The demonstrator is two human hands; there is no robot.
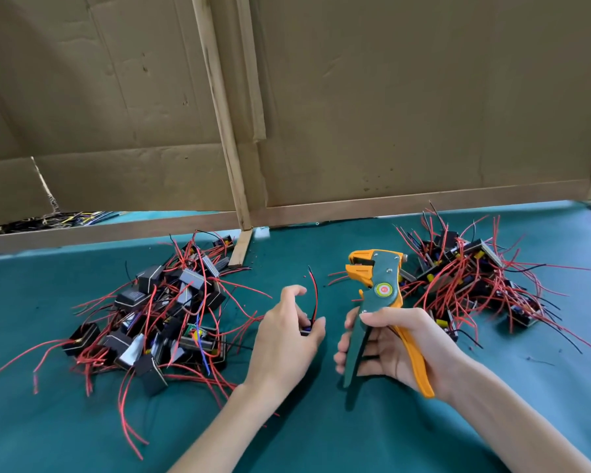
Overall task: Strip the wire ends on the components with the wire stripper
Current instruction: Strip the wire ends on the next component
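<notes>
You are pinching one small component (307,331) in your left hand (287,336), thumb and curled fingers (289,291) closing round it just above the table (355,438), with its red and black wires (314,295) standing up free. Your right hand (400,346) is wrapping the handles of the wire stripper (379,291), fingers (386,317) curled round the green and orange grips, handles spread, the tool upright and its orange jaws standing apart and pointing left, near the wire tips but not touching them. Judging by this, you are sitting in the feed step: the ends are not yet in the tool. The next move is calling for you to bring one wire tip squarely between the jaws, only the end inside, then squeeze. The two leads are lying close together, so you are risking catching both, or too much insulation. A tangled left pile (164,308) is lying beside your left hand and a right pile (475,271) is lying behind the stripper; whether either is finished cannot be told. Stray red leads from the right pile are reaching toward the jaws. A cardboard wall (423,97) on a wooden batten (226,131) is closing off the back.
</notes>
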